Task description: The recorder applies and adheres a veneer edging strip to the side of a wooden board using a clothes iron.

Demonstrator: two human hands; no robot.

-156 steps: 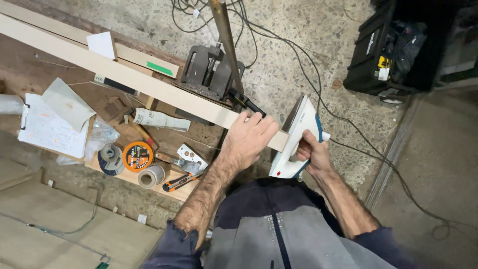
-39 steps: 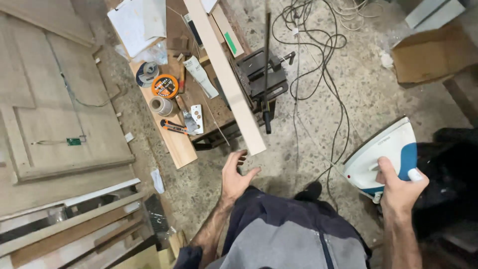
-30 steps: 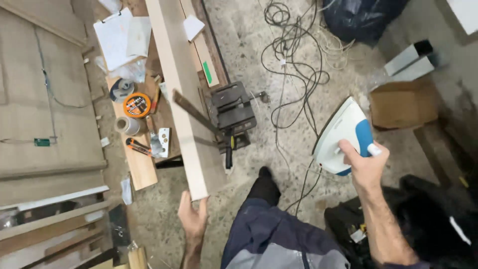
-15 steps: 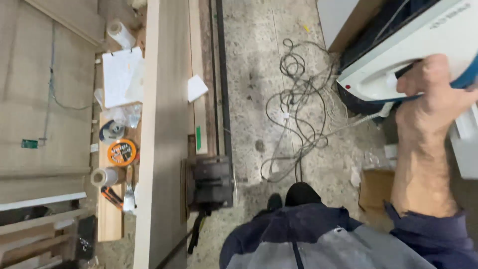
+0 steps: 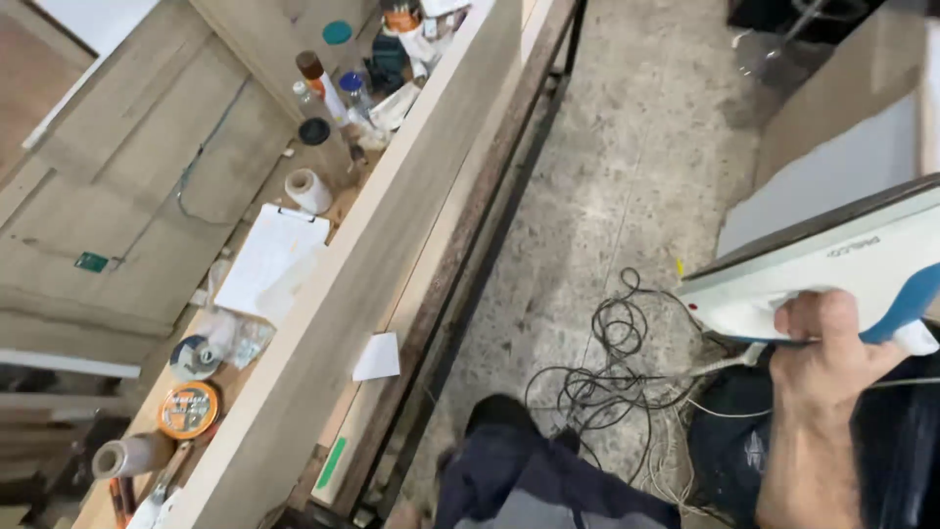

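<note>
One right hand [image 5: 832,343] gripping iron [image 5: 832,264] — well clear of plank edge [image 5: 362,294].

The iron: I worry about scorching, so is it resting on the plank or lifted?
Lifted: the right hand holds the iron over the floor, apart from the plank.

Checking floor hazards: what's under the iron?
Under the iron, held in the right hand: tangled cables on the concrete floor. The forearm and iron hide what lies directly beneath.
</note>
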